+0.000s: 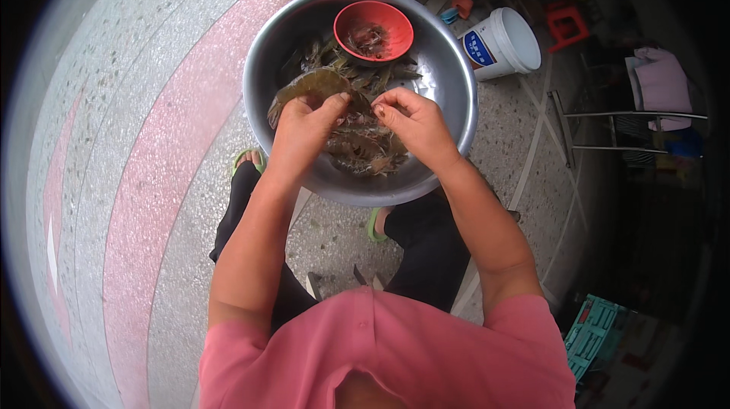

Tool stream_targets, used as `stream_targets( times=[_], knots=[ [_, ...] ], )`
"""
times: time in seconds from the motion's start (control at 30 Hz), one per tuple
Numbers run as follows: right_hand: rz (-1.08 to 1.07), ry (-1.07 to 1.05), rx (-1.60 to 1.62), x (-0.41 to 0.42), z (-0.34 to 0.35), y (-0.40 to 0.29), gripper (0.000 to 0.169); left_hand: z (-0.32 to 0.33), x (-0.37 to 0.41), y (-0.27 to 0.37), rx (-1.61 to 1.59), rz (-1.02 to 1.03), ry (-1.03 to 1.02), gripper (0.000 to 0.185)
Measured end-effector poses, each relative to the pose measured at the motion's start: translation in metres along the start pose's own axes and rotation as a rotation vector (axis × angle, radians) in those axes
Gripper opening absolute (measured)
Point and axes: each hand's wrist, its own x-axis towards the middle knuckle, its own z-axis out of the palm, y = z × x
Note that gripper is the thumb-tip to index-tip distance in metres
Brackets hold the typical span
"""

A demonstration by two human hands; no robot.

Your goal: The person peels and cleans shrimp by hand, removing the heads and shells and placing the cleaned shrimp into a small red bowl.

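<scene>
My left hand (311, 118) grips a large raw shrimp (319, 82) by its body, above a wide metal basin (456, 118). Its head end points towards my right hand (413, 121), whose thumb and forefinger are pinched close to it; whether they hold a small piece cannot be told. Below my hands, several whole shrimp (362, 149) lie in the near part of the basin. More shrimp (319, 52) are heaped in its far part. A red bowl (404, 38) with shrimp scraps (368, 39) inside rests on that heap.
A white plastic bucket (496, 46) stands right of the basin on the speckled floor. Farther right are a red stool (567, 26) and a metal-framed rack or chair (616, 115) with a pink cloth (664, 83). A green plastic crate (593, 332) is at the lower right.
</scene>
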Motion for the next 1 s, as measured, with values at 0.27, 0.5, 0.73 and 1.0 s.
stream_targets(
  times=[0.27, 0.5, 0.73, 1.0],
  knots=[
    [-0.327, -0.285, -0.953, -0.003, 0.042, 0.019, 0.031, -0.015, 0.007, 0.005, -0.039, 0.009, 0.207, 0.032],
    [-0.344, -0.338, -1.032, 0.001, 0.049, 0.029, 0.017, -0.019, 0.008, 0.005, -0.052, 0.022, 0.233, 0.032],
    [-0.300, 0.037, -0.447, 0.029, 0.000, -0.001, 0.014, -0.024, 0.007, 0.009, -0.111, 0.028, 0.232, 0.030],
    [-0.384, 0.451, -0.592, 0.107, -0.047, -0.014, 0.043, -0.013, 0.008, 0.010, -0.285, -0.082, 0.057, 0.037]
  ],
)
